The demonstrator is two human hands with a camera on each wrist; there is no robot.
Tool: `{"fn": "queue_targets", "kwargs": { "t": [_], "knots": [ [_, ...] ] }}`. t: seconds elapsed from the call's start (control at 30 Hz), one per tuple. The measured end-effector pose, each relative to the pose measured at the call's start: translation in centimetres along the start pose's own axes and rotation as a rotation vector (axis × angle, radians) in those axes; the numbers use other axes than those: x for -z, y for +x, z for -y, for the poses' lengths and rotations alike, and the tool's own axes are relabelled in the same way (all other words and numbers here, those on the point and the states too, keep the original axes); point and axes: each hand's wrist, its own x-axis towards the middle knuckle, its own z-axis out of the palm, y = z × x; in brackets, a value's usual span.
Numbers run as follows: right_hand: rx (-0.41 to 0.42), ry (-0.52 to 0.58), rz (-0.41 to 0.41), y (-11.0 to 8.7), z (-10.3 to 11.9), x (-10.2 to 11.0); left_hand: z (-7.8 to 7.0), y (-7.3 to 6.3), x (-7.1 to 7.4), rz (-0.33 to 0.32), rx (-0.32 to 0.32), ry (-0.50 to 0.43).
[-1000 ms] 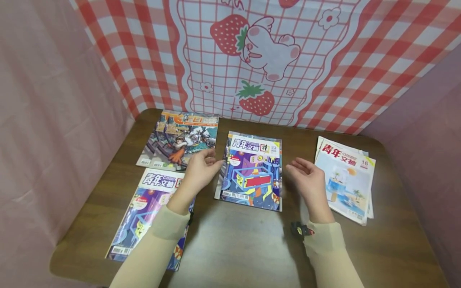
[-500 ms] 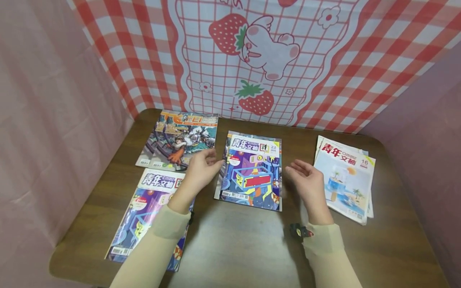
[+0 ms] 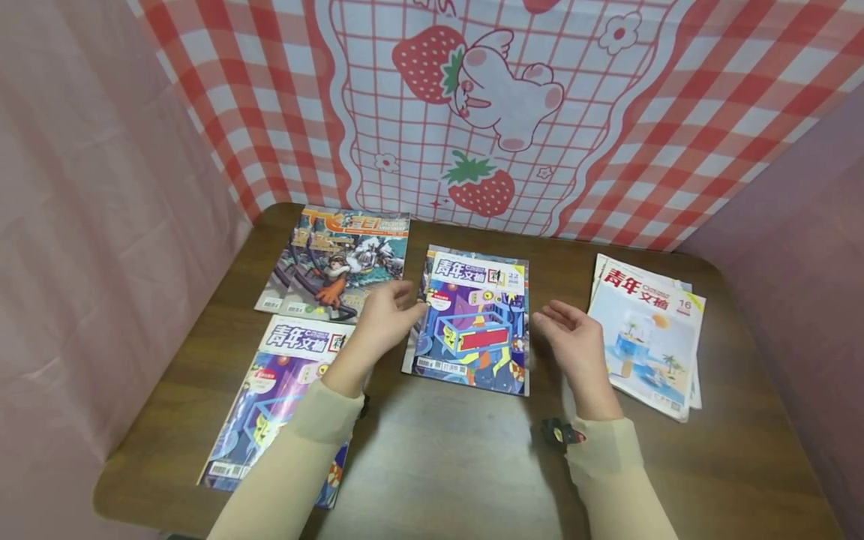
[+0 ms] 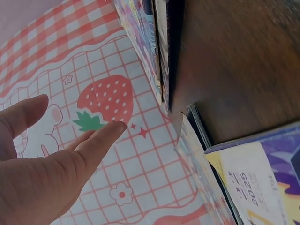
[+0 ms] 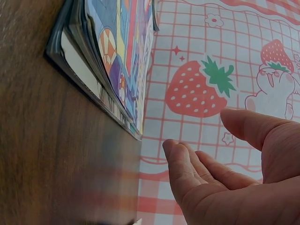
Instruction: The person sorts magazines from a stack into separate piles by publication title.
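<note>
In the head view a purple magazine [image 3: 472,330] lies at the middle of the table, on top of another whose edges stick out. My left hand [image 3: 386,324] is at its left edge, fingers loosely bent and holding nothing. On the other side my right hand [image 3: 575,339] hovers a little off the right edge, also holding nothing. Both wrist views show thumb and fingers apart: the left hand [image 4: 56,164] and the right hand [image 5: 225,173]. The stacked magazines' page edges [image 5: 86,75] show beside the right hand.
Two overlapping magazines with an orange title [image 3: 351,262] lie at the back left. Another purple magazine [image 3: 283,397] lies in front of them, partly under the left sleeve. A stack with a beach cover [image 3: 648,337] is at the right. A checked strawberry cloth [image 3: 486,112] hangs behind the table [image 3: 445,465].
My left hand has shifted slightly to the right, closer to the middle magazine. The right hand has drifted a touch to the left. The magazines stay where they were.
</note>
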Motion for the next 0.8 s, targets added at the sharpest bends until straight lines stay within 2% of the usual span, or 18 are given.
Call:
{"fn": "queue_targets", "kwargs": {
  "t": [0.23, 0.57, 0.8],
  "knots": [
    [-0.013, 0.007, 0.014, 0.2, -0.1, -0.1, 0.3, 0.7, -0.4, 0.018, 0.022, -0.008],
    [0.000, 0.001, 0.028, 0.5, -0.2, -0.4, 0.5, 1.4, -1.1, 0.025, 0.042, 0.032],
    [-0.037, -0.003, 0.042, 0.7, -0.3, -0.7, 0.8, 2.0, -2.0, 0.054, 0.054, 0.046]
  ]
}}
